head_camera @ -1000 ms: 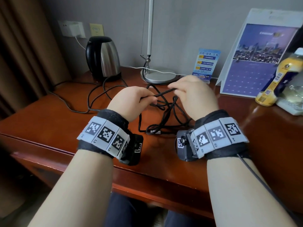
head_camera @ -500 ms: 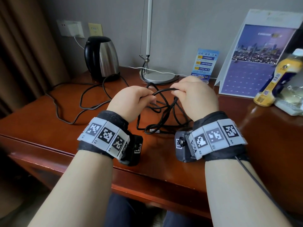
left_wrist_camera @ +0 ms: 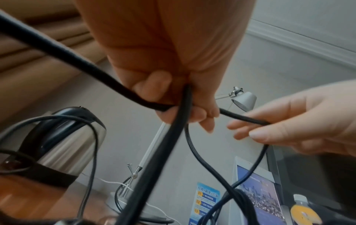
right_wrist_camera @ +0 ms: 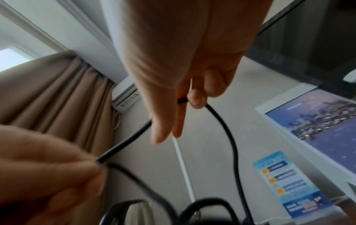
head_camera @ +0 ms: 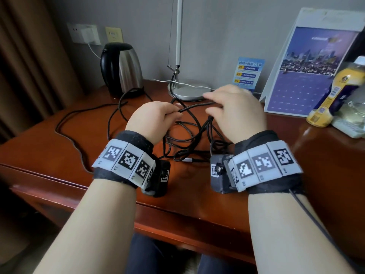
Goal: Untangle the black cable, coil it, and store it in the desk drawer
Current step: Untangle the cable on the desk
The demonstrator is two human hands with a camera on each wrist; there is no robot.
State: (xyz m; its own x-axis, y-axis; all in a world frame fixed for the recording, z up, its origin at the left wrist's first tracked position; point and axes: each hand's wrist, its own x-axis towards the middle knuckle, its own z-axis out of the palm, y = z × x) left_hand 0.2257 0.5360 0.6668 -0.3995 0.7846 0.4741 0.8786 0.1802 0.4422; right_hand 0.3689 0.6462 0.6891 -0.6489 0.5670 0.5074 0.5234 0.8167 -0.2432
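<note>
The black cable [head_camera: 189, 135] lies in a tangled heap on the wooden desk [head_camera: 325, 165] between my wrists, and its metal plug [head_camera: 187, 160] rests on the desk. A long run [head_camera: 65, 125] trails off to the left. My left hand [head_camera: 173, 115] pinches two strands at its fingertips [left_wrist_camera: 192, 112]. A short stretch [head_camera: 195, 106] runs across to my right hand [head_camera: 209, 103]. There the cable [right_wrist_camera: 221, 121] passes between the fingers, held by a curled finger [right_wrist_camera: 194, 99], while two other fingers point straight out. Both hands hover above the heap.
A steel kettle [head_camera: 120, 68] stands at the back left and a lamp base [head_camera: 189, 90] behind my hands. A blue card [head_camera: 247, 73], a standing calendar [head_camera: 308, 76] and a yellow bottle [head_camera: 333, 93] are at the back right. The desk's front edge [head_camera: 177, 214] runs under my forearms.
My right hand has loosened from a fist, its fingers now spread. The stretch of cable between the hands is longer, and the run on the left has shifted.
</note>
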